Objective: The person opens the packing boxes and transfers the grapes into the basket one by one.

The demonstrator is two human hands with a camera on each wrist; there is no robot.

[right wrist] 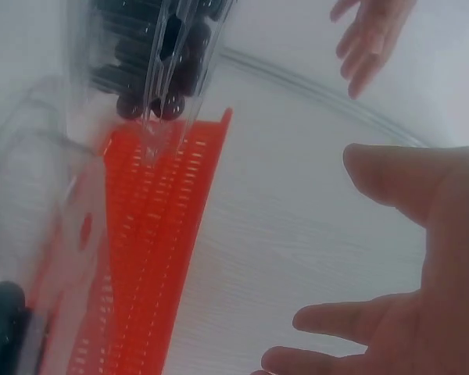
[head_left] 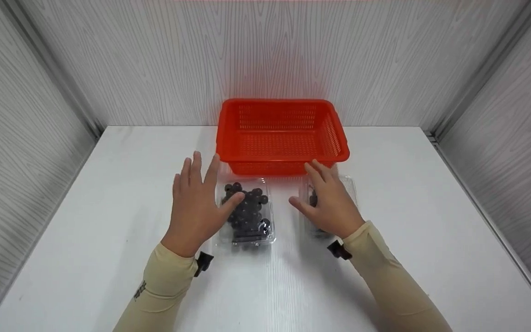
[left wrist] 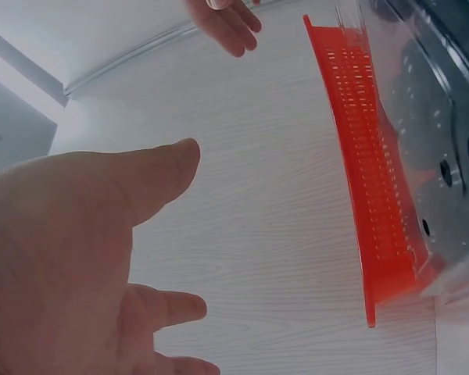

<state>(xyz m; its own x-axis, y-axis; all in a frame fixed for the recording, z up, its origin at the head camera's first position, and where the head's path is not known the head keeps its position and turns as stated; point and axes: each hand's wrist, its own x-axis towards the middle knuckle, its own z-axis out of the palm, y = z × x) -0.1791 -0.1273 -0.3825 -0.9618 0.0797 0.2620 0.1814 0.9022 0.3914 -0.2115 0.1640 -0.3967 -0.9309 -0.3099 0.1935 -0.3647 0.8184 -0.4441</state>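
Observation:
My left hand is raised with its fingers spread and holds nothing. Its thumb overlaps a clear plastic box of dark grapes in the head view. On the other side, my right hand hovers over a second clear box, thumb apart from the fingers, nothing in its grasp. That hand and wrist hide most of the second box; a few dark grapes show beside the thumb. Behind both boxes stands a red plastic basket with slotted walls and nothing inside.
The white table bears the boxes and basket. A wood-grain panel rises behind the basket, and side panels flank the table. Small black wrist mounts are strapped at both sleeves.

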